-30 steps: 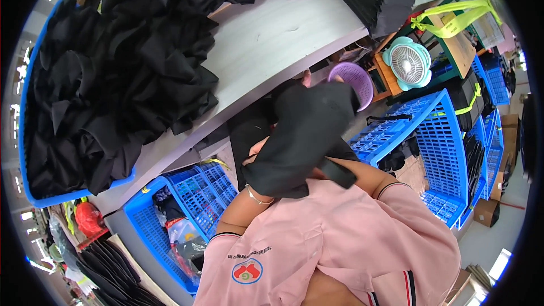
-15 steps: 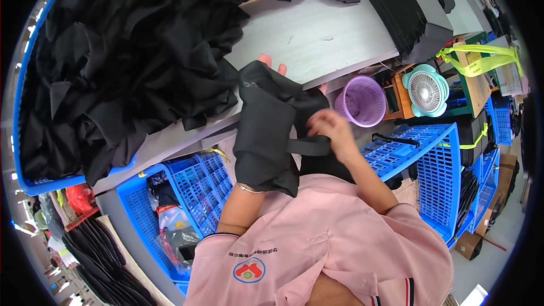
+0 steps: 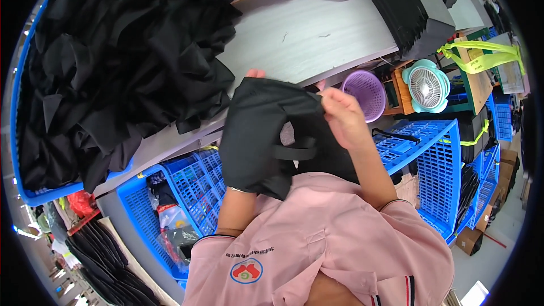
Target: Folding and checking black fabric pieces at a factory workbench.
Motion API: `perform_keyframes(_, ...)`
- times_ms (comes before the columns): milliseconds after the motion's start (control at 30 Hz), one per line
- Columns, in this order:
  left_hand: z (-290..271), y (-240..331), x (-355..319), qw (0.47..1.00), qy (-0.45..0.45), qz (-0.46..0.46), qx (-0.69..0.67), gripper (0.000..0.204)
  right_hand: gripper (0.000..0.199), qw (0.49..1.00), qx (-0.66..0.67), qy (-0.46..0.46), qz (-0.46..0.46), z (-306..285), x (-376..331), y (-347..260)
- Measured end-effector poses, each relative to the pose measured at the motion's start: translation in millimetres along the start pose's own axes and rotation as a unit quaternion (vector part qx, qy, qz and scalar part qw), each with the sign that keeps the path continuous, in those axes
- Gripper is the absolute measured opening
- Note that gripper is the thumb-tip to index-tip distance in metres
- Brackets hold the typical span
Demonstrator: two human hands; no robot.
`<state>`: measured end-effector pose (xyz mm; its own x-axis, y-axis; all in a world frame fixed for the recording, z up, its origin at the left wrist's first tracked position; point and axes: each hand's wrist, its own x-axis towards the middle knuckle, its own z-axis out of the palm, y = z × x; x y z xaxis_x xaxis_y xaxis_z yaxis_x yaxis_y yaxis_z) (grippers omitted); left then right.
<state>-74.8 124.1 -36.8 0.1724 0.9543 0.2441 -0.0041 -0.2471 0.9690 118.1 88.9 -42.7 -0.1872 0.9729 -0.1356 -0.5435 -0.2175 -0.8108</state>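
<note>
Both hands hold one black fabric piece (image 3: 258, 136) upright in front of the chest, near the front edge of the grey worktop (image 3: 306, 34). The right hand (image 3: 343, 116) has its grip closed, pinching the upper right edge. The left hand (image 3: 256, 73) is mostly hidden behind the cloth; only fingertips show above the top edge, apparently gripping it. A heap of black fabric (image 3: 113, 62) lies on the worktop to the left. A purple basket (image 3: 364, 92), a teal fan (image 3: 426, 86) and blue crates (image 3: 436, 164) sit below right.

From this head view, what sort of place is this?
Likely a garment or bag workshop: a heap of black fabric pieces on the worktable, blue plastic crates, and a black fabric bag in hand.
</note>
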Motion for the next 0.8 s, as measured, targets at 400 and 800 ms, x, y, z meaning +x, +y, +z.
perform_keyframes(400,23.8,-1.4,-21.2,0.974,-0.066,0.108,0.189,0.058,0.049,0.989,0.146,0.017,-0.028,7.2,31.0,-29.8)
perform_keyframes(800,-7.4,-1.2,-29.6,0.894,-0.135,0.227,0.363,0.055,0.034,0.87,-0.438,0.111,-0.197,7.4,8.7,-28.9)
